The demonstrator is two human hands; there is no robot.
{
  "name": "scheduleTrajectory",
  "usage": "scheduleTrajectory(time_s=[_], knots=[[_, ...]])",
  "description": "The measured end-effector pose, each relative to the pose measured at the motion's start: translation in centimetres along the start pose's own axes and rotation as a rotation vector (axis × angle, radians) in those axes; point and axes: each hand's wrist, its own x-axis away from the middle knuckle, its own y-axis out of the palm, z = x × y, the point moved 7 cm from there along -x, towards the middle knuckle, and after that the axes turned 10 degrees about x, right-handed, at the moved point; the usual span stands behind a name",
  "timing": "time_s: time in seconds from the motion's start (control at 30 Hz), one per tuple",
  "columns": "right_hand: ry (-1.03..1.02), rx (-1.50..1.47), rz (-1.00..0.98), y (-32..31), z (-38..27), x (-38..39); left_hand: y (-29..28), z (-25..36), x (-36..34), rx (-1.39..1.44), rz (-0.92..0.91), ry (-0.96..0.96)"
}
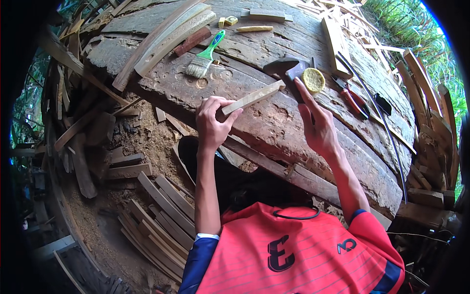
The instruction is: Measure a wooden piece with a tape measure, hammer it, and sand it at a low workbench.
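My left hand (213, 121) is closed on the near end of a pale wooden stick (254, 95), which slants up to the right over the worn plank bench (235, 63). My right hand (318, 125) grips the dark handle of a hammer (279, 67), whose head lies toward the back, just beyond the stick's far end. Beside the hammer head is a yellow round textured disc (313, 80), partly over a thin rod. Right of my right hand lie red-handled pliers (355, 100). A green-handled paintbrush (205, 59) rests beyond my left hand.
Long wood strips (166, 39), a reddish block (193, 40), small yellow pieces (230, 20) and a wooden block (335, 46) are on the bench. A long dark thin strip runs down its right side. Offcuts (161, 206) and sawdust cover the ground at left; more wood stands at right.
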Motion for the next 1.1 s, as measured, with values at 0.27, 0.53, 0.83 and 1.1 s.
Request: scheduleTrajectory(time_s=[0.27,0.53,0.83,1.1], knots=[[0.016,-0.020,-0.062,-0.2,-1.2,0.2,0.0,1.0,-0.1,-0.104,0.015,0.021],[0.071,-0.026,-0.162,1.0,-1.4,0.5,0.1,0.7,0.0,-0.110,0.041,0.023],[0.011,-0.128,-0.135,1.5,-3.0,0.3,0.3,0.9,-0.1,-0.119,0.047,0.009],[-0.060,-0.097,-0.197,2.8,-4.7,-0.1,0.1,0.9,0.1,-0.129,0.067,0.017]])
